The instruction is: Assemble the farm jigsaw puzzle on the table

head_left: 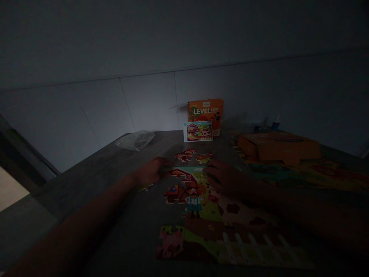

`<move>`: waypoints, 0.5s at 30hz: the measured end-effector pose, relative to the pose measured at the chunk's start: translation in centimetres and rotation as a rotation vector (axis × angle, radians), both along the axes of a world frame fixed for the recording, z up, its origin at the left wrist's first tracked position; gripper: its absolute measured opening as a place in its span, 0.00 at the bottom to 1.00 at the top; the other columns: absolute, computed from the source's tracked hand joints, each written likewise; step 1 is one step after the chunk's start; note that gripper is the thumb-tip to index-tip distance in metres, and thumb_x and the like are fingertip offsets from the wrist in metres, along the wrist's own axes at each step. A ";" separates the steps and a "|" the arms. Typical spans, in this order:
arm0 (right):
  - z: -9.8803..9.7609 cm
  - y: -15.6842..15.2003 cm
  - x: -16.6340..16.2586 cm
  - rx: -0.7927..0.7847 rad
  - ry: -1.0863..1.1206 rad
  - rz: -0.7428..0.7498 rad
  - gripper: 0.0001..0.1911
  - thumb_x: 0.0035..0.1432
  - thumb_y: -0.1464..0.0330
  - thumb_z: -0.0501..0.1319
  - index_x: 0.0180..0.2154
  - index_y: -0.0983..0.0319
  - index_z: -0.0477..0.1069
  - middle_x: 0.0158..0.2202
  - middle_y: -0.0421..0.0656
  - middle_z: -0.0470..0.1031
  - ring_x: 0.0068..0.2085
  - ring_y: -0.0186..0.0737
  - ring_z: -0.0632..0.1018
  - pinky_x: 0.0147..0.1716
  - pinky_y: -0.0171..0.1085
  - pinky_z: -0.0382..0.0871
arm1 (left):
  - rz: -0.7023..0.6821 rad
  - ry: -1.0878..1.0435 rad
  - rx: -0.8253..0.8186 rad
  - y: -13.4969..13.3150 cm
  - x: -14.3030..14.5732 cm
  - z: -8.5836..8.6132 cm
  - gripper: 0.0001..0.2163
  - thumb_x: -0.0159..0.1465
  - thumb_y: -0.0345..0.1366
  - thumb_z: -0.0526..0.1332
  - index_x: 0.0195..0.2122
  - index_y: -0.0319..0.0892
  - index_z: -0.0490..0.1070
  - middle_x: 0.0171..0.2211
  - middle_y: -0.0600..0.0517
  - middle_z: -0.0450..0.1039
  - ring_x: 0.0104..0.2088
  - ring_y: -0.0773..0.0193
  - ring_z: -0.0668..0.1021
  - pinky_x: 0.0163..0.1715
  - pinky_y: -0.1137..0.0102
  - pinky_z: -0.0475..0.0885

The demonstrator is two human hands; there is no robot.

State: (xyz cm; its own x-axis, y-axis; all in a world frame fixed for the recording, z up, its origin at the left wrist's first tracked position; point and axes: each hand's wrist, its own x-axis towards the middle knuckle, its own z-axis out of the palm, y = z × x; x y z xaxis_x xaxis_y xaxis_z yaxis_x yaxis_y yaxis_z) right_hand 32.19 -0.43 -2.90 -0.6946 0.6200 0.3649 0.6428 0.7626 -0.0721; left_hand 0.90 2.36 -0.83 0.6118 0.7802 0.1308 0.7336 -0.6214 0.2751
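Note:
A partly assembled farm jigsaw puzzle lies on the dark table, showing a farmer, a cow, a barn and a white fence. At its upper left edge, my left hand has its fingers closed at a red barn-roof puzzle piece; the fingertips are dim. My right hand rests palm down over the puzzle's upper right, fingers spread. Loose pieces lie just beyond the puzzle, and another piece is partly hidden below my left hand.
A picture card leans against an upright orange box at the back. A clear plastic bag lies at the back left. On the right, an orange box lid or tray stands by another colourful puzzle. The room is very dark.

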 end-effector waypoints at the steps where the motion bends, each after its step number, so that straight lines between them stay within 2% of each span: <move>1: 0.0 0.0 0.0 0.004 0.009 0.000 0.12 0.64 0.70 0.53 0.42 0.65 0.74 0.41 0.52 0.71 0.41 0.43 0.73 0.42 0.42 0.69 | 0.034 -0.023 0.014 -0.1 0.1 -0.1 0.16 0.63 0.38 0.60 0.51 0.41 0.72 0.54 0.45 0.73 0.53 0.54 0.74 0.56 0.62 0.67; 3: -0.1 0.1 0.0 0.008 0.022 0.001 0.12 0.64 0.70 0.53 0.42 0.65 0.74 0.42 0.52 0.71 0.41 0.43 0.73 0.42 0.41 0.69 | 0.066 -0.092 0.058 -0.3 0.4 -0.1 0.19 0.63 0.40 0.61 0.55 0.42 0.68 0.57 0.45 0.70 0.55 0.54 0.73 0.57 0.61 0.66; 5: -0.2 0.1 0.1 0.007 0.024 0.005 0.12 0.64 0.70 0.53 0.41 0.66 0.74 0.42 0.52 0.71 0.41 0.43 0.73 0.42 0.42 0.68 | 0.065 -0.170 0.131 -0.3 0.4 0.2 0.17 0.63 0.39 0.60 0.53 0.42 0.69 0.56 0.45 0.70 0.56 0.55 0.72 0.57 0.60 0.66; 9: -0.1 0.1 0.1 0.006 0.000 -0.002 0.12 0.64 0.70 0.53 0.40 0.66 0.74 0.41 0.52 0.71 0.40 0.43 0.72 0.42 0.42 0.68 | 0.117 -0.253 0.268 -0.2 0.3 1.0 0.14 0.64 0.34 0.58 0.51 0.41 0.70 0.44 0.47 0.76 0.50 0.56 0.75 0.54 0.60 0.68; 12: -0.1 0.1 0.0 0.011 -0.010 -0.004 0.12 0.64 0.70 0.53 0.40 0.66 0.74 0.40 0.51 0.71 0.40 0.42 0.72 0.42 0.42 0.68 | 0.116 -0.159 0.148 0.0 0.2 0.9 0.14 0.62 0.33 0.59 0.50 0.40 0.71 0.38 0.49 0.78 0.44 0.57 0.77 0.49 0.63 0.70; 15: 0.0 0.1 0.0 0.002 -0.008 0.004 0.12 0.65 0.70 0.53 0.41 0.66 0.74 0.41 0.52 0.71 0.40 0.42 0.72 0.42 0.42 0.68 | 0.109 -0.068 -0.042 0.0 0.4 0.3 0.14 0.61 0.31 0.58 0.47 0.40 0.74 0.40 0.49 0.79 0.39 0.60 0.79 0.41 0.69 0.73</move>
State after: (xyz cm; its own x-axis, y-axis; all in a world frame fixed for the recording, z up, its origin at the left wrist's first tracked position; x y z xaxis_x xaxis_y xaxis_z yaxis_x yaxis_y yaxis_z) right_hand 32.24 -0.36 -2.92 -0.6997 0.6167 0.3607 0.6405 0.7652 -0.0658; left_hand 1.28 2.36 -0.50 0.5143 0.8470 0.1348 0.7746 -0.5262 0.3509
